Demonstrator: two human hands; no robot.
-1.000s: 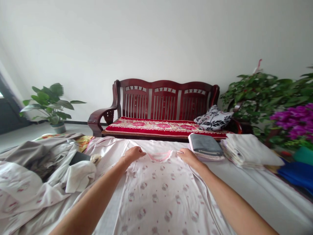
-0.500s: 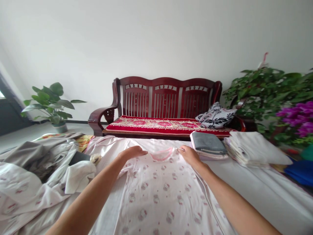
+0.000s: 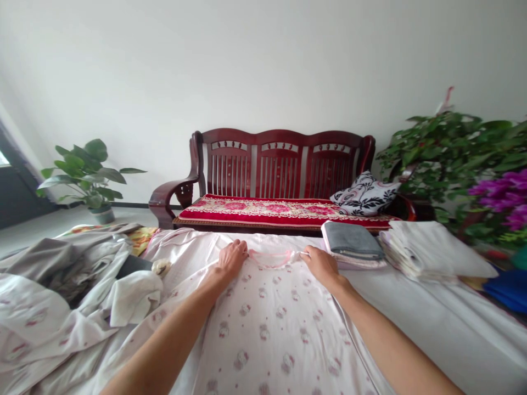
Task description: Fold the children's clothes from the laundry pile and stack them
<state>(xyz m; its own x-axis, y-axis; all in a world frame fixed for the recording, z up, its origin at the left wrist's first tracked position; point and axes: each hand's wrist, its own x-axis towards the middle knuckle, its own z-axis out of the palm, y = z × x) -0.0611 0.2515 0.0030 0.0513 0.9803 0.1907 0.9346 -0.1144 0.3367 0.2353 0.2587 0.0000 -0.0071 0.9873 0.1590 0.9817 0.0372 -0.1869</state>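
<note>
A white long-sleeved shirt (image 3: 267,323) with a pink neckline and small printed cartoon cat heads lies spread flat in front of me. My left hand (image 3: 233,258) is closed on its left shoulder beside the collar, fingers pointing away from me; the fingertips are partly hidden. On the other side of the neckline, my right hand (image 3: 321,263) pinches the right shoulder between thumb and fingers. The left sleeve (image 3: 164,315) stretches out under my left forearm toward the lower left. My right forearm covers part of the shirt's right side.
A heap of rumpled clothes (image 3: 74,269) lies at the left. Folded grey cloth (image 3: 352,240) and a white folded stack (image 3: 436,249) sit at the right on the white sheet (image 3: 420,318). Beyond stands a wooden bench (image 3: 275,164) with a patterned cushion (image 3: 366,195); potted plants flank it.
My left hand has turned from a sideways pinch to reach forward over the left shoulder. The left sleeve now lies out to the left. My right hand stays almost in place.
</note>
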